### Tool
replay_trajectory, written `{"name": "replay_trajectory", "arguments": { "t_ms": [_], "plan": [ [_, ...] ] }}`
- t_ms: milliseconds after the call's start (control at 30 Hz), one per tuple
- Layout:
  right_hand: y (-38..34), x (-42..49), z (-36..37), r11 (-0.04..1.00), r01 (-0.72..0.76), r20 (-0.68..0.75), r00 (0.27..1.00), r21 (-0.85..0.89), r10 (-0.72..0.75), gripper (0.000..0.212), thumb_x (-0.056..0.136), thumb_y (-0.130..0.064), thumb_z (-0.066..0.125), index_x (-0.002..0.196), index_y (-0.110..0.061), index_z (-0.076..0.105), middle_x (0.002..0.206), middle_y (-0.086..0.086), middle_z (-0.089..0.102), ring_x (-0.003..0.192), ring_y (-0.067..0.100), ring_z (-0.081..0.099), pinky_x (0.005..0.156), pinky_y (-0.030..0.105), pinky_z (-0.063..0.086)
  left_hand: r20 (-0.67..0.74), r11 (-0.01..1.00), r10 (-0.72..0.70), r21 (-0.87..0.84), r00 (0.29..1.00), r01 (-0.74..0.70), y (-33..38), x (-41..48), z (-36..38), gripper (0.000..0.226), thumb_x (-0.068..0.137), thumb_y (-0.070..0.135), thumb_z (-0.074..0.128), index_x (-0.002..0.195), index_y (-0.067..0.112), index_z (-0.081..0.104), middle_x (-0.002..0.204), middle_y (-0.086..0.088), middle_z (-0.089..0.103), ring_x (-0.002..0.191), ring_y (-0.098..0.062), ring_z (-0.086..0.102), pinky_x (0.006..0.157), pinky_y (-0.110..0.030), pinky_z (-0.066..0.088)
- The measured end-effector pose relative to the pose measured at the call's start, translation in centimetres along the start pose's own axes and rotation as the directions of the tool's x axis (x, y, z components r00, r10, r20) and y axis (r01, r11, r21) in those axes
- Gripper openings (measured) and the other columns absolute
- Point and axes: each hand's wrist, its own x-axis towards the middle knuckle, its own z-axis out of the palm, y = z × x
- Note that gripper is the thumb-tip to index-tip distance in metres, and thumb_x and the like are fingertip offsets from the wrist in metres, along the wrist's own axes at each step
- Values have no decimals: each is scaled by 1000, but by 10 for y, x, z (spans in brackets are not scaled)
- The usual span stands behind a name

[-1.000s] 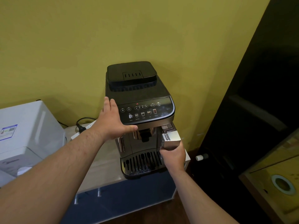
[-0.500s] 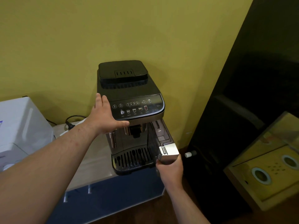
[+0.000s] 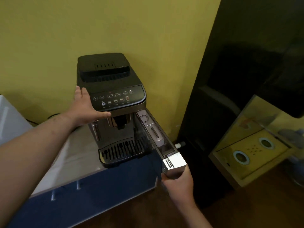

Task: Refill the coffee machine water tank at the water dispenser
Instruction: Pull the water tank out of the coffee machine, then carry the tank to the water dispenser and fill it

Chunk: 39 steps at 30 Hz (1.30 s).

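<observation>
The black coffee machine [image 3: 110,102] stands on a low table [image 3: 77,155] against the yellow wall. The left hand [image 3: 85,107] lies flat and spread on its left side, beside the control panel [image 3: 118,97]. On the right side of the machine the water tank [image 3: 158,139] sticks far out of its slot, toward the front. The right hand [image 3: 179,180] closes around the tank's silver front end. I cannot tell if water is inside the clear tank.
</observation>
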Motion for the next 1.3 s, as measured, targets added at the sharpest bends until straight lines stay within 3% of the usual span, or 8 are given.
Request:
{"name": "replay_trajectory", "arguments": {
  "t_ms": [133,267,433,533,633,967,1133,1300],
  "plan": [
    [3,-13,-34,997,-37,-39,999,-64,34,54,62,-1,88,89,-29,51,89,-6,62,87,11,63,57,13,44,54,1000,-25,15,998,24,2,0,-6,144,59,65,81,157,5,-7,166,-13,-17,154,-29,-9,124,-44,9],
    [-2,-17,-66,996,-16,-70,997,-86,10,64,66,-2,87,109,-24,45,84,-17,47,73,-2,46,58,9,38,39,996,-15,90,999,12,19,-4,-35,122,48,100,49,131,10,45,127,-19,47,115,-37,49,98,-51,48],
    [-8,-6,-95,992,-4,-76,997,-126,-6,59,63,-2,89,94,-29,47,85,-15,53,79,1,55,54,9,38,-295,955,122,-225,948,-193,124,-99,-7,26,92,36,61,85,11,65,84,-5,63,78,-22,59,68,-38,47],
    [-11,6,-107,992,19,-46,999,-124,-25,59,59,-2,90,94,-33,55,93,-7,63,89,8,63,61,14,47,-56,882,108,-454,993,-122,181,-143,62,23,86,26,66,67,14,62,74,-1,63,75,-23,61,62,-32,43],
    [-16,18,-120,987,50,-41,998,-155,-57,63,61,-3,89,104,-31,53,102,-7,62,101,12,60,70,15,47,150,863,72,-505,986,14,223,-155,108,22,90,36,64,76,18,62,84,1,65,79,-11,59,59,-26,38],
    [-30,56,-172,923,271,93,962,-272,-255,64,64,-11,89,101,-40,46,99,-21,51,95,-2,49,69,7,40,256,799,-125,-546,959,250,289,-126,147,30,86,28,67,64,15,50,65,-2,48,65,-19,50,80,-41,53],
    [-29,74,-194,899,325,132,945,-293,-299,66,62,-11,89,91,-47,43,99,-22,51,90,-10,49,63,6,42,322,751,-201,-556,925,357,307,-117,153,17,82,20,71,86,3,67,78,-5,60,61,-15,48,51,-27,39],
    [-23,88,-211,878,369,150,929,-304,-338,62,61,-10,90,95,-40,48,98,-19,52,89,-7,52,63,4,44,310,686,-240,-616,920,387,321,-113,159,15,76,19,72,82,5,67,76,-7,61,63,-19,54,53,-28,43]
  ]
}}
